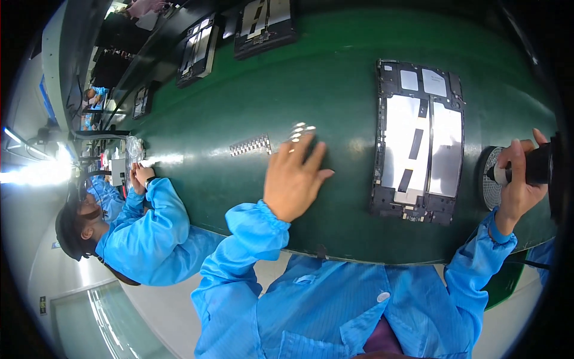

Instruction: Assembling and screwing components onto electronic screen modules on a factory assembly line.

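Note:
My left hand (pixel 294 182) reaches over the green table with its fingers stretched out and apart. Its fingertips are at a small group of white pieces (pixel 302 127), partly hidden by the fingers. Just left of it lies a checkered black-and-white strip (pixel 251 145). At the far right, the fingers of my right hand (pixel 519 182) are wrapped round a black cylindrical tool (pixel 536 164) with a narrow tip. Beneath that hand is a round, pale, perforated disc (pixel 491 185), partly covered. Between my hands lies an opened tablet (pixel 439 158), black-framed with silver panels inside.
More opened tablets (pixel 263 30) lie on black blocks along the far edge, another dark one (pixel 196 51) beside them and a smaller one (pixel 142 102) farther left. A co-worker in a blue coat (pixel 149 233) sits at the left, hands together near a clear plastic bag (pixel 135 148).

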Tool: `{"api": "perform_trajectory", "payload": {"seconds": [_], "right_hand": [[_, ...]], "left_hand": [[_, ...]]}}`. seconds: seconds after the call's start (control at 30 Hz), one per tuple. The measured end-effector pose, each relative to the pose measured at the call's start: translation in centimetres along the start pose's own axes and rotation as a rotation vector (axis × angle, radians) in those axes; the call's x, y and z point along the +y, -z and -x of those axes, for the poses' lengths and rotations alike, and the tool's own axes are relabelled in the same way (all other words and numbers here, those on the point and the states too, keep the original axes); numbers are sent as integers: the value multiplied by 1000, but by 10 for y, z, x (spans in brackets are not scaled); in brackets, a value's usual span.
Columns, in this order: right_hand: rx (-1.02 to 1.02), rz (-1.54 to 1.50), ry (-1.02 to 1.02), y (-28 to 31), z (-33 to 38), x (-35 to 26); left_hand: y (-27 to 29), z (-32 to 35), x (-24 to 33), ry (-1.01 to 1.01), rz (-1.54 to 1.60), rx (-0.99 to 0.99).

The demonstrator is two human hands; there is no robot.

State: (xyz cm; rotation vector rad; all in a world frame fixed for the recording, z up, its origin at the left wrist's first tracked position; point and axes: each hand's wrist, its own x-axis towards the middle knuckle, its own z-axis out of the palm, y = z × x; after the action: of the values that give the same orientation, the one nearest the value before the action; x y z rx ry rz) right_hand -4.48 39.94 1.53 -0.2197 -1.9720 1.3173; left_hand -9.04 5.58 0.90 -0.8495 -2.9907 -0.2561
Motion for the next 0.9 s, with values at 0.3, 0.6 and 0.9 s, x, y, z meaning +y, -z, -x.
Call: {"api": "perform_trajectory", "payload": {"seconds": [0.3, 0.6, 0.9], "right_hand": [[-9, 70, 56, -3, -2, 4], [-5, 20, 3, -4, 0, 2], [-110, -35, -34, 13, 6, 18]], "left_hand": [[-20, 0, 5, -258, 269, 255], [-3, -11, 8, 489, 318, -3], [-1, -14, -38, 468, 1020, -171]]}}
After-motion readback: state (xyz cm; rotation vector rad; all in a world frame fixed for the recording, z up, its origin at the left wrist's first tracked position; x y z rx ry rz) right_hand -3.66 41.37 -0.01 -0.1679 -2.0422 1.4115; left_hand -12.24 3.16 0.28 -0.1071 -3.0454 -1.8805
